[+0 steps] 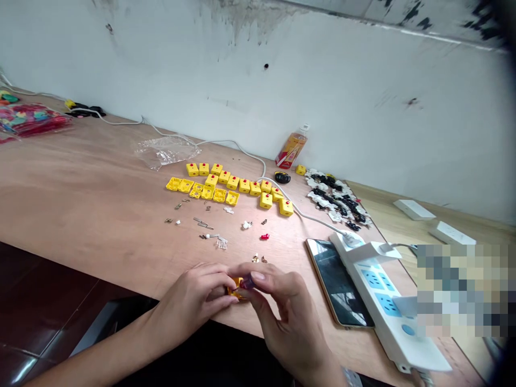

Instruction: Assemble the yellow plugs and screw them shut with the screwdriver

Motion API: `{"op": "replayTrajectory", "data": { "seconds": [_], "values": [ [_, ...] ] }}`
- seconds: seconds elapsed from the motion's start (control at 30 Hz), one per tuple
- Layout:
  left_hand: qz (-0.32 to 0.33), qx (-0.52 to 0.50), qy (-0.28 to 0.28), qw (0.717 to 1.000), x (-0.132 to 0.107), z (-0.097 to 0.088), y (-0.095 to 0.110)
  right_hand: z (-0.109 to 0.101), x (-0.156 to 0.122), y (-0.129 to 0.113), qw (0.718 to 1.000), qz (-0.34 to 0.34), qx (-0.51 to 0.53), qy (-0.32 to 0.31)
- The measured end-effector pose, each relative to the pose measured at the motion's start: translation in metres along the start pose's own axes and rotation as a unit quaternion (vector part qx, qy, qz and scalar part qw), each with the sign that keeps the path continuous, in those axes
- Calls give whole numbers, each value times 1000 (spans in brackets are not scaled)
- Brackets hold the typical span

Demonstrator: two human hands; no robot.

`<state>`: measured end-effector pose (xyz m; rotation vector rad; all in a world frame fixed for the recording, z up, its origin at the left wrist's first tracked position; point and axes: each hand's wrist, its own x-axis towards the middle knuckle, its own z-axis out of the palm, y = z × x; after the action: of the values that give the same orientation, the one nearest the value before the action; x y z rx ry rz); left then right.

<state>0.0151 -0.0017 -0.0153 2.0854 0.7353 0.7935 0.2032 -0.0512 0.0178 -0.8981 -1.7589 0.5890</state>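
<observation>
Two hands work closed together in front of you, your left hand [189, 303] cupping a small yellow plastic housing [235, 289] steady while your right hand [287, 317] pinches a dark part [247, 282] against it, more yellow housings [233, 183] lined up well beyond your fingertips

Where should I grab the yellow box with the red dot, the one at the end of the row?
Pinch the yellow box by two opposite flat sides, coming down from above on the near side. It sits flat with straight sides, so they should make a good grip. The far side looks harder because the white cord runs close by there.
</observation>
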Motion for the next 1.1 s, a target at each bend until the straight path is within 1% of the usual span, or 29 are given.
{"op": "replayTrajectory", "data": {
  "seconds": [0.1, 0.13, 0.17, 0.27, 0.3, 0.33, 0.4, 0.43, 0.47, 0.5, 0.57, 0.6, 0.63, 0.67, 0.77, 0.8, 0.83, 0.93, 0.97, 1.0, 1.03, 1.1],
  "values": [
    [2, -31, -9, 999, 0, 0, -1, 0, -1, 4, 995, -50, -29, 79],
    [2, -40, -13, 999, 0, 0, -1, 0, -2, 4, 994, -58, -30, 83],
    [1, -44, -16, 999, 0, 0, -1, -1, -3, 5, 996, -54, -25, 72],
    [-16, -32, -17, 999, 0, 0, -2, -2, -6, 5, 1000, -1, 17, 12],
    [-23, -28, -16, 999, 0, 0, -2, -2, -6, 5, 1000, 9, 25, 13],
    [-29, -25, -16, 999, 0, 0, -2, -2, -7, 5, 999, 8, 28, 35],
    [-35, -25, -19, 999, 0, 0, -3, -1, -8, 6, 994, -19, 25, 103],
    [-35, -26, -19, 999, 0, 0, -3, -1, -8, 7, 992, -32, 24, 123],
    [-36, -26, -18, 999, 0, 0, -3, 0, -8, 7, 992, -36, 23, 120],
    [-35, -25, -17, 999, 0, 1, -3, 0, -8, 7, 995, -31, 22, 97],
    [-31, -21, -14, 999, 0, 1, -4, 1, -7, 7, 999, -1, 23, 30],
    [-28, -19, -12, 999, 0, 1, -4, 1, -6, 7, 1000, 15, 24, 9],
    [-26, -18, -11, 999, 0, 1, -4, 2, -6, 7, 999, 22, 25, 7],
    [-22, -18, -7, 1000, 0, 2, -4, 3, -5, 7, 999, 18, 25, 24],
    [-18, -28, -4, 999, 0, 2, -5, 6, -4, 9, 993, -21, 17, 117],
    [-18, -32, -6, 999, 0, 3, -4, 6, -5, 9, 991, -31, 13, 130],
    [-18, -34, -6, 999, 0, 3, -4, 5, -6, 9, 992, -30, 10, 122],
    [-23, -21, -1, 1000, -1, 3, -3, 0, -8, 7, 1000, 4, 10, 28],
    [-24, -15, 0, 1000, -1, 3, -3, 0, -9, 6, 1000, 15, 13, 14],
    [-25, -10, -1, 1000, -1, 2, -2, 0, -9, 5, 999, 22, 18, 19],
    [-23, -10, -4, 1000, -1, 2, -2, 1, -9, 5, 999, 21, 20, 43],
    [-16, -17, -12, 1000, 0, 2, -2, 4, -8, 5, 994, 10, 10, 109]
  ]
}}
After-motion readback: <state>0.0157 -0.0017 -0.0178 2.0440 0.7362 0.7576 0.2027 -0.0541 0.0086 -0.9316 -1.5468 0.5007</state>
